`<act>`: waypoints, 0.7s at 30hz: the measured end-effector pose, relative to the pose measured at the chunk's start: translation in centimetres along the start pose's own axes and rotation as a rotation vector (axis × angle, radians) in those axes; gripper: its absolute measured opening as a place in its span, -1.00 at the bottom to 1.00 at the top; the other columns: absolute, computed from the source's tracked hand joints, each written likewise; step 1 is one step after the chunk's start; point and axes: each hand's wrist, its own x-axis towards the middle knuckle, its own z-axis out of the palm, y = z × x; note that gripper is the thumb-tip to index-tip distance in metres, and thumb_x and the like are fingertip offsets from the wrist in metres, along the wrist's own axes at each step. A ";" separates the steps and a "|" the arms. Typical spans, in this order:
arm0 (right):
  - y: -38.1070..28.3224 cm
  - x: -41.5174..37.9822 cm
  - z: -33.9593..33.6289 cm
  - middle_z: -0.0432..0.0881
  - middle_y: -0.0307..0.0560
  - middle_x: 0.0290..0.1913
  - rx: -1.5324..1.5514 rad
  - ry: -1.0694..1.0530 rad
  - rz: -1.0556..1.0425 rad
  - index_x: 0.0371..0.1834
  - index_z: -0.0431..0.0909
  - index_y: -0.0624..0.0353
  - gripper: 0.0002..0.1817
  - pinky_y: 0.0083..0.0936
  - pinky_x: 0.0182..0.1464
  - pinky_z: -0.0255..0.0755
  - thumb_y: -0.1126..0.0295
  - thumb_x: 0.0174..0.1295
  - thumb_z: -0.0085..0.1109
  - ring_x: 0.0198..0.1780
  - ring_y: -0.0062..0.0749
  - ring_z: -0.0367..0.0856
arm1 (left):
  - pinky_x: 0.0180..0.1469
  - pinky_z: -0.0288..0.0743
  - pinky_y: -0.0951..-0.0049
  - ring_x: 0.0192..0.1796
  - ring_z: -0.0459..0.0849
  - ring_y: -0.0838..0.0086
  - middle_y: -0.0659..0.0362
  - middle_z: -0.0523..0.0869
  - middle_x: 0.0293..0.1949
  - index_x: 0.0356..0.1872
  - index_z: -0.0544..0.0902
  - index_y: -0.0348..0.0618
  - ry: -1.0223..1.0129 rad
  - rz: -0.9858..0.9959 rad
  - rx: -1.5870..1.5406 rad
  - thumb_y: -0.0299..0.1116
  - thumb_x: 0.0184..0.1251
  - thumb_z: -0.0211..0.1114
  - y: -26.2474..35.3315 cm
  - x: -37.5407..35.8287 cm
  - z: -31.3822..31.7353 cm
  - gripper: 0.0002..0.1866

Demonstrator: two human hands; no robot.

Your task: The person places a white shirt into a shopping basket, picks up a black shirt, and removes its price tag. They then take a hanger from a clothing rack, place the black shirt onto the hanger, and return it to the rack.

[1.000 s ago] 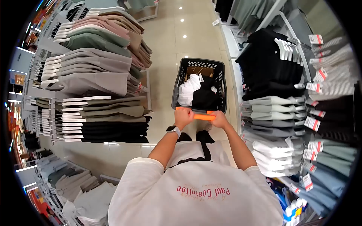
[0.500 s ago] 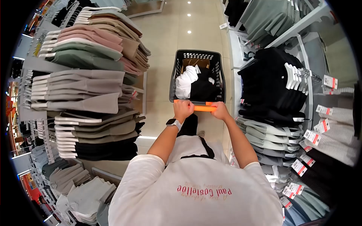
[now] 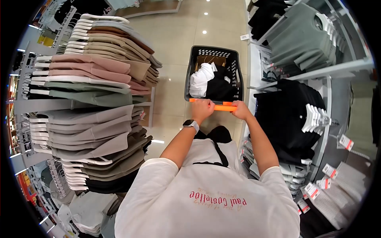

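Both my hands are wrapped around the orange handle [image 3: 224, 108] of a dark grey shopping basket [image 3: 240, 85] with holes in its sides. My left hand [image 3: 203, 110], with a watch [image 3: 190, 125] at the wrist, grips the left part of the bar. Toward its other end, my right hand [image 3: 241, 110] is closed on the same bar. Inside the basket lie a bunched white garment [image 3: 200, 81] and a black garment [image 3: 220, 87]. Behind them is something brown [image 3: 204, 59], partly hidden.
Racks of hanging clothes in pink, green, grey and brown [image 3: 91, 65] line the left side. On the right hang black garments [image 3: 287, 119], green shirts [image 3: 301, 37] and striped clothes with price tags [image 3: 335, 194]. A tiled aisle floor [image 3: 170, 71] runs between them.
The racks on both sides have slid toward the bottom of the view as I move forward along the aisle. Both hands keep their hold on the basket handle.
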 end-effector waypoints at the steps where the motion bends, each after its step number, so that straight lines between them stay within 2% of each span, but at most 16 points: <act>1: 0.4 1.1 -0.9 0.65 0.07 -0.32 0.009 -0.019 0.021 -0.39 0.67 0.18 -0.75 -0.29 -0.13 0.49 0.41 -0.23 0.24 -0.21 0.00 0.60 | -0.48 0.41 0.15 -0.55 0.59 0.13 0.04 0.58 -0.67 -0.69 0.58 -0.16 -0.011 -0.005 -0.028 -0.32 0.07 0.14 0.5 1.2 -0.4 -0.77; 4: 0.6 4.5 -3.5 0.65 0.07 -0.32 0.022 -0.026 0.000 -0.40 0.67 0.18 -0.77 -0.29 -0.15 0.49 0.43 -0.22 0.23 -0.22 0.01 0.60 | -0.48 0.41 0.14 -0.54 0.59 0.12 0.04 0.59 -0.65 -0.69 0.57 -0.17 0.016 0.007 -0.064 -0.33 0.09 0.13 -0.1 4.3 1.1 -0.77; 9: 2.3 11.1 -7.9 0.63 0.08 -0.34 -0.024 -0.076 -0.044 -0.43 0.66 0.20 -0.77 -0.26 -0.17 0.48 0.44 -0.25 0.21 -0.23 0.02 0.58 | -0.46 0.42 0.12 -0.54 0.59 0.11 0.03 0.60 -0.64 -0.68 0.58 -0.17 -0.020 -0.085 -0.030 -0.29 0.15 0.12 0.0 10.1 2.2 -0.72; 11: 2.8 14.1 -9.3 0.60 0.08 -0.39 -0.062 -0.092 -0.181 -0.47 0.64 0.21 -0.77 -0.23 -0.19 0.46 0.42 -0.30 0.19 -0.25 0.05 0.55 | -0.45 0.44 0.12 -0.55 0.59 0.09 0.01 0.58 -0.68 -0.69 0.58 -0.18 -0.107 -0.104 0.072 -0.26 0.19 0.10 -0.1 12.6 2.0 -0.68; 14: 3.6 18.7 -11.4 0.58 0.08 -0.41 -0.094 -0.141 -0.269 -0.52 0.62 0.22 -0.78 -0.20 -0.20 0.44 0.39 -0.32 0.17 -0.26 0.07 0.53 | -0.46 0.45 0.11 -0.58 0.58 0.07 -0.01 0.57 -0.70 -0.69 0.58 -0.18 -0.091 -0.121 0.029 -0.23 0.21 0.10 -1.0 16.1 2.6 -0.66; 18: 2.6 24.3 -14.9 0.58 0.07 -0.41 -0.125 -0.256 -0.249 -0.54 0.62 0.20 -0.80 -0.19 -0.19 0.44 0.39 -0.30 0.16 -0.25 0.06 0.53 | -0.47 0.45 0.09 -0.59 0.58 0.05 -0.01 0.58 -0.69 -0.68 0.59 -0.18 0.013 -0.175 0.033 -0.22 0.21 0.10 -1.4 20.1 3.6 -0.66; 21: 2.3 28.7 -16.8 0.60 0.07 -0.40 -0.181 -0.287 -0.320 -0.55 0.62 0.23 -0.79 -0.22 -0.23 0.43 0.50 -0.34 0.08 -0.28 0.04 0.53 | -0.47 0.45 0.14 -0.62 0.59 0.11 0.03 0.58 -0.71 -0.66 0.65 -0.11 0.065 -0.248 0.038 -0.21 0.17 0.12 -1.9 23.4 3.9 -0.70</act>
